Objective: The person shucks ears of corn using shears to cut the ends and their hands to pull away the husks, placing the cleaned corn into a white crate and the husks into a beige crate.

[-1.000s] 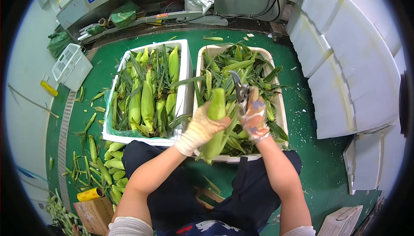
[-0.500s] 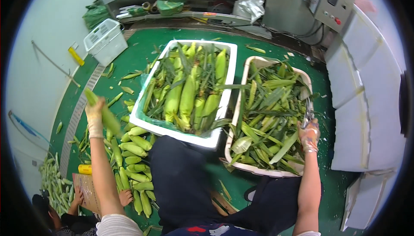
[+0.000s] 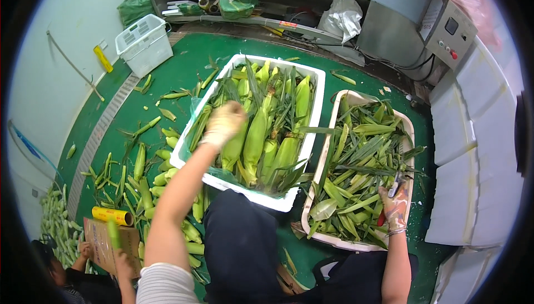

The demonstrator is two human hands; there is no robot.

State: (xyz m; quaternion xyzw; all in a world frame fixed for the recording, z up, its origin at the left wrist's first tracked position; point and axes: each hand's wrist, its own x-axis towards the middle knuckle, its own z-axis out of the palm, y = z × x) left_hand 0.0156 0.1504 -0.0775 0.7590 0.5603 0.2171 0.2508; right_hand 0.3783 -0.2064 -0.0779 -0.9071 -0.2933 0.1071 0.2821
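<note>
Left hand (image 3: pixel 225 123) over white rectangular foam box (image 3: pixel 319 94), grip too blurred to call; take long green husk-on corn ears (image 3: pixel 256 137) mid-body, right hand (image 3: pixel 395 208), wrapped around metal shears (image 3: pixel 395 184), well clear.

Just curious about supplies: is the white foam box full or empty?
Full, or nearly: corn ears crowd the white foam box, and leaves cross its rim.
</note>
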